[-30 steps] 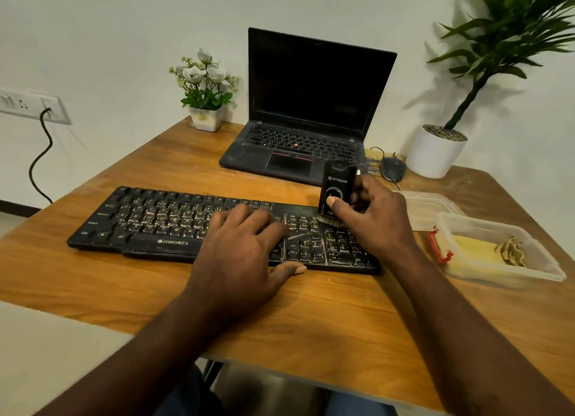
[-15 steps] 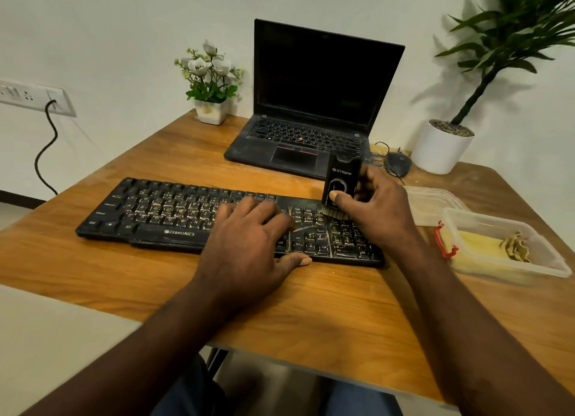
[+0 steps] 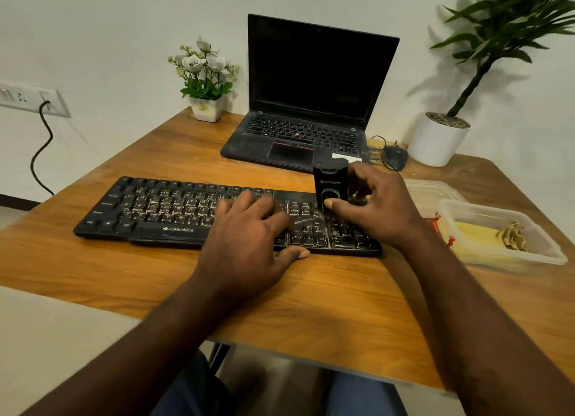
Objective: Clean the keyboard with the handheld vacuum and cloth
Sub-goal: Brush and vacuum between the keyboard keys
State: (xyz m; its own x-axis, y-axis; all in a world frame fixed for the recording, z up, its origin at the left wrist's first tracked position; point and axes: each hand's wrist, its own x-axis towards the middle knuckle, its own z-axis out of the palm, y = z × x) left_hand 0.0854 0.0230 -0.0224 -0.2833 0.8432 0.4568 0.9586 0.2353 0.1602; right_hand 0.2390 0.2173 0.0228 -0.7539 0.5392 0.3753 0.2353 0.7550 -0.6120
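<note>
The right hand (image 3: 379, 210) grips the handheld vacuum (image 3: 330, 182), fingers curled behind its black body and thumb laid across the lower front; the unit stands upright with its nozzle end down on the Zebronics keyboard (image 3: 161, 210), at the gap between the navigation keys and the number pad. The left hand (image 3: 245, 238) lies flat on the keys just left of the vacuum, fingers extended and holding nothing, thumb over the near edge; it appears to steady the keyboard on the wooden table (image 3: 311, 306).

Change over the last second: slight. The vacuum has stayed upright in the same right-hand zone, shifting only a little across the upper rows; the left hand has not moved from its place. A pale line of dust shows along the key gap below the nozzle, and pale grime shows on the letter keys; judged from this, the vacuum pass is in its early part, with most of the keyboard untreated.

What appears to be the yellow cloth (image 3: 476, 238) lies unused in the clear plastic container (image 3: 544, 250) at the right, well apart from the keyboard; the wiping step is not yet begun. An open laptop (image 3: 311, 82) stands behind the keyboard.
</note>
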